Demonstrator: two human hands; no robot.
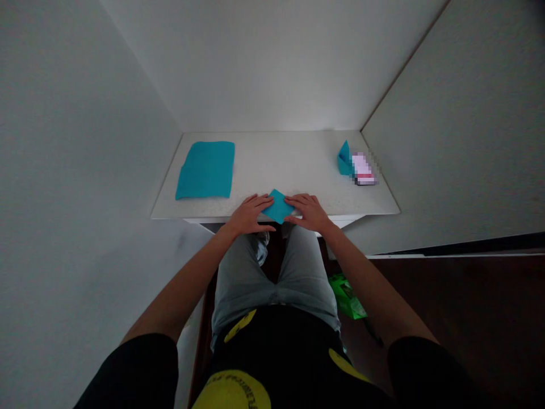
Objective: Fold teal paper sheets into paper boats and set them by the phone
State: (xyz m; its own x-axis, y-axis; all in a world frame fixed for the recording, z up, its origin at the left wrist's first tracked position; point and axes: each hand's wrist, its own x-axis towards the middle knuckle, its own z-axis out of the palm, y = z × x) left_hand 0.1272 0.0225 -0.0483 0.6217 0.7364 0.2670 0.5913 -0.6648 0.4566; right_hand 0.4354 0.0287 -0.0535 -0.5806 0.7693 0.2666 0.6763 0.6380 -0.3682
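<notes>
Black T-shirt (272, 363) with yellow print fills the bottom of the view, and pale grey jeans (251, 278) lead up to a white table (281, 162). At the table's near edge lies a folded teal paper (277, 205), a small diamond-like shape set right in front of the seated person, within easy reach. The left hand (251, 215) and right hand (309, 211) come in from either side, both open and palm-down with fingers spread, not pinching anything. Their fingertips (269, 200) touch the paper's two sides, seemingly to keep it pinned flat against the tabletop.

Further along the table, toward the left, lies a larger flat teal sheet (205, 170), well apart from the hands. Toward the far right corner, a folded teal piece (344, 159) stands just beside a pixelated pink-and-white object (363, 168), too blurred to identify. Down on the dark floor, a crumpled green plastic bag (346, 296) lies beyond the right knee; whether anything is inside, I can't tell.
</notes>
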